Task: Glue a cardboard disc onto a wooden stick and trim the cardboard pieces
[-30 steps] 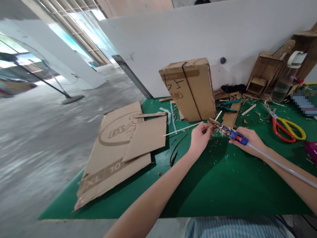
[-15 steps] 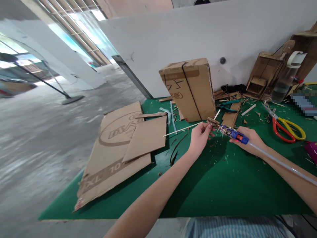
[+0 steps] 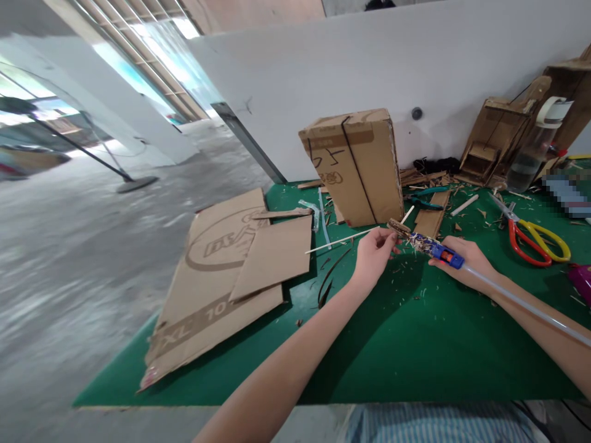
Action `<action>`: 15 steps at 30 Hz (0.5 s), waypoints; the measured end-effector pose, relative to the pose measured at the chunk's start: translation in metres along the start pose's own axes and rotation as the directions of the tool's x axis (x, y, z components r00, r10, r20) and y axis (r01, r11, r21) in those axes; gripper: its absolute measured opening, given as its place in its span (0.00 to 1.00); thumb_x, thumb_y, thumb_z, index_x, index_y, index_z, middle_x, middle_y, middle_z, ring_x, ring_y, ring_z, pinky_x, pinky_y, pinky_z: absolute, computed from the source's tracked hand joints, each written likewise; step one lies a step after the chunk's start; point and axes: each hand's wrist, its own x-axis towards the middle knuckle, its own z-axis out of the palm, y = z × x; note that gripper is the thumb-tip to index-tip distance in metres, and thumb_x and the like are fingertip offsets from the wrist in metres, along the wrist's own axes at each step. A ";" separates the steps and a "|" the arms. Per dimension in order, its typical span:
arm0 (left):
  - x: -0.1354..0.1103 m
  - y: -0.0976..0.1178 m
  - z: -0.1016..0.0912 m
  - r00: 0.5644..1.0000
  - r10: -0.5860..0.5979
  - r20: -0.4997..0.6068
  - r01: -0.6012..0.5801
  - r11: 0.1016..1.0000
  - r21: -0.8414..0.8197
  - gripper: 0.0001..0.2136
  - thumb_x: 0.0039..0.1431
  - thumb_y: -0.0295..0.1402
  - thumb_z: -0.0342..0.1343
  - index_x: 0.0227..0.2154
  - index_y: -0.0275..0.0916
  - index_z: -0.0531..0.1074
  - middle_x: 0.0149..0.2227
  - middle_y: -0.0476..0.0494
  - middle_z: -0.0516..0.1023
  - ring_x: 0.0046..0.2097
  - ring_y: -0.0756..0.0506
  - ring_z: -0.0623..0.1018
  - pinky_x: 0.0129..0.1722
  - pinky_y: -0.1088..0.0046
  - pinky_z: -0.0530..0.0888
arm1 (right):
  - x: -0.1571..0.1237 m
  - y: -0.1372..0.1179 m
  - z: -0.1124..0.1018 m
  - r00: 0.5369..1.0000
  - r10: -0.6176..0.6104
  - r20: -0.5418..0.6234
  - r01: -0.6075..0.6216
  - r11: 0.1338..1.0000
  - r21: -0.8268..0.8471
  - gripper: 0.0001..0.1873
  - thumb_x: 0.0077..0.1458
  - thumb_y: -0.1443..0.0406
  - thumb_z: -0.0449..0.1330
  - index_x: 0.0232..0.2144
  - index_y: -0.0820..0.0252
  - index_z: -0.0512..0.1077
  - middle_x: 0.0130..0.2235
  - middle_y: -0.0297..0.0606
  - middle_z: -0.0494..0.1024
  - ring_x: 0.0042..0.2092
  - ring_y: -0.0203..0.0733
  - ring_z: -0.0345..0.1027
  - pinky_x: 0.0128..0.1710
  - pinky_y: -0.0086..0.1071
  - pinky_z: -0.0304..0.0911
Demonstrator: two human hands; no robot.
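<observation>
My left hand (image 3: 372,255) is closed, its fingertips pinching a small brown cardboard piece (image 3: 398,228). A thin pale stick (image 3: 341,240) reaches leftward from that hand; whether the fingers grip it too I cannot tell. A short pale stick (image 3: 407,214) juts up just behind the cardboard piece. My right hand (image 3: 457,261) is wrapped around a blue hot glue gun (image 3: 436,248), its front littered with shavings. The gun's nozzle end meets or nearly meets the cardboard piece. A long clear glue stick (image 3: 521,297) trails from its back along my right forearm.
A cardboard box (image 3: 355,166) stands behind my hands. Flat cardboard sheets (image 3: 221,264) lie left on the green table (image 3: 388,363). To the right are scissors (image 3: 530,237), a water bottle (image 3: 530,147) and a purple object (image 3: 580,282). Teal-handled pliers (image 3: 427,197) and scraps lie behind.
The hands, cardboard piece and glue gun hold nearly the same position. The whole view has shifted very slightly.
</observation>
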 end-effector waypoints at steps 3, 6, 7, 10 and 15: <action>0.000 -0.001 0.000 1.000 0.003 -0.001 -0.003 1.000 0.016 0.11 0.54 0.41 0.57 0.30 0.37 0.70 0.29 0.46 0.78 0.25 0.49 0.75 0.22 0.77 0.68 | 0.000 0.001 0.000 1.000 0.003 0.008 -0.003 1.000 -0.008 0.20 0.57 0.47 0.56 0.27 0.55 0.62 0.28 0.35 0.71 0.28 0.37 0.66 0.28 0.30 0.59; 0.000 0.000 0.000 1.000 0.004 -0.004 -0.004 0.999 0.043 0.10 0.54 0.39 0.56 0.30 0.37 0.70 0.29 0.45 0.78 0.25 0.50 0.75 0.22 0.77 0.68 | 0.000 0.000 0.000 1.000 0.009 0.011 -0.009 1.000 -0.005 0.20 0.57 0.47 0.55 0.27 0.55 0.62 0.28 0.35 0.71 0.28 0.37 0.66 0.28 0.30 0.58; 0.000 0.000 0.000 1.000 0.008 -0.006 -0.007 0.999 0.053 0.09 0.54 0.39 0.56 0.30 0.37 0.70 0.29 0.45 0.78 0.25 0.50 0.75 0.22 0.76 0.68 | 0.000 -0.001 0.000 1.000 0.010 0.011 -0.010 1.000 -0.004 0.20 0.57 0.47 0.55 0.27 0.55 0.62 0.28 0.35 0.71 0.28 0.37 0.66 0.28 0.30 0.58; 0.000 0.000 0.001 1.000 0.020 -0.015 -0.018 0.997 0.078 0.09 0.53 0.38 0.56 0.30 0.37 0.69 0.29 0.46 0.77 0.26 0.49 0.75 0.22 0.76 0.68 | 0.000 -0.002 0.000 1.000 0.015 0.011 -0.015 1.000 -0.008 0.21 0.57 0.46 0.55 0.26 0.55 0.62 0.27 0.35 0.71 0.27 0.37 0.65 0.27 0.30 0.58; -0.001 0.002 0.001 0.999 0.029 -0.027 -0.026 0.995 0.100 0.07 0.53 0.36 0.56 0.29 0.38 0.67 0.28 0.47 0.77 0.26 0.49 0.76 0.22 0.76 0.68 | 0.000 -0.003 0.000 1.000 0.018 0.011 -0.018 1.000 -0.015 0.21 0.58 0.47 0.54 0.26 0.56 0.62 0.27 0.35 0.70 0.27 0.36 0.65 0.27 0.29 0.57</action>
